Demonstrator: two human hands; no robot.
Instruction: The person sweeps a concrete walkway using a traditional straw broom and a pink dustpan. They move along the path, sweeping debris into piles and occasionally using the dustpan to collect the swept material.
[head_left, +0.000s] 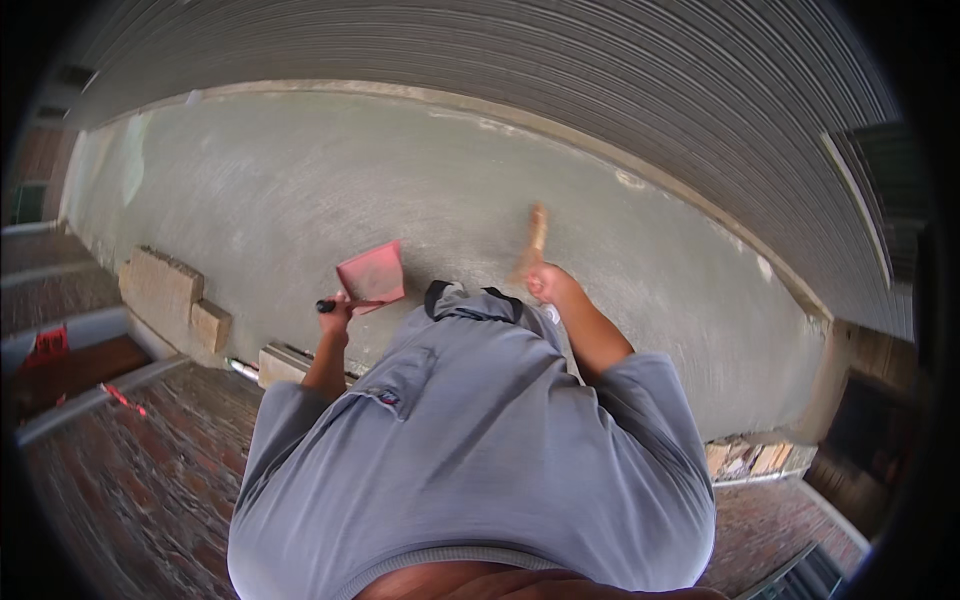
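Observation:
My left hand (335, 316) grips the black-ended handle of a red dustpan (373, 274), whose pan lies over the concrete floor (450, 172) left of my feet. Some greyish dust or residue shows in the pan. My right hand (547, 283) is closed around a brush or hand broom (537, 232), blurred, its tan far part reaching away from me over the floor. The lower end of the brush by my fist is too blurred to make out. Both tools are apart from each other, on either side of my dark shoes.
A corrugated metal shutter (525, 52) rises beyond the floor's far edge. Pale blocks (161, 285) stand at the left, with another block (283, 366) beside my left forearm. Brick paving (142, 465) lies at lower left. Broken masonry (750, 459) sits at the right edge.

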